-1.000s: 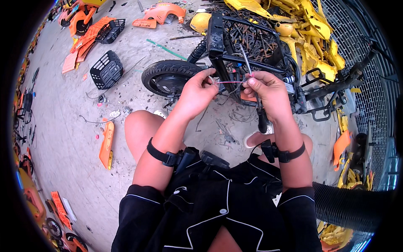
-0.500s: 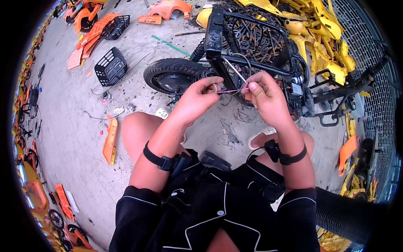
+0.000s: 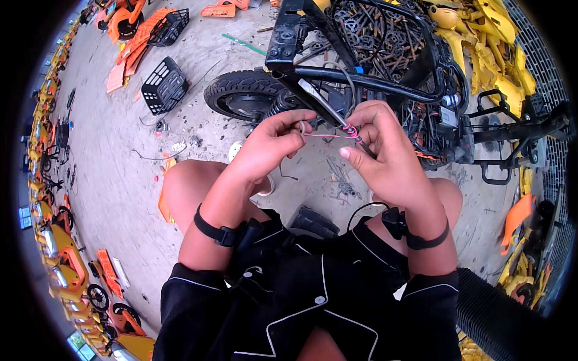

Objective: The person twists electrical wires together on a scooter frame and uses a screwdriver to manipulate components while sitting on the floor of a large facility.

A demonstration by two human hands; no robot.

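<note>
Hands meet just above the knees here, and we see both of them closed on a thin pink wire (image 3: 325,136) that runs taut between them. Our left hand (image 3: 272,144) pinches one end of that wire between thumb and forefinger, fingers curled shut. Our right hand (image 3: 379,150) grips the other end, where the wire is wound in a short coil around a thin grey cable (image 3: 322,105) that rises toward the black scooter frame (image 3: 361,81). The two hands sit near each other but apart, joined only by the wire. Behind them we see the frame's black tyre (image 3: 241,93) resting on the concrete floor (image 3: 120,174), and a basket of rusty metal parts (image 3: 385,30) set in the frame. To the left lies a black plastic crate (image 3: 164,85); yellow body panels (image 3: 494,54) are heaped at the upper right. Each wrist wears a black strap.
</note>
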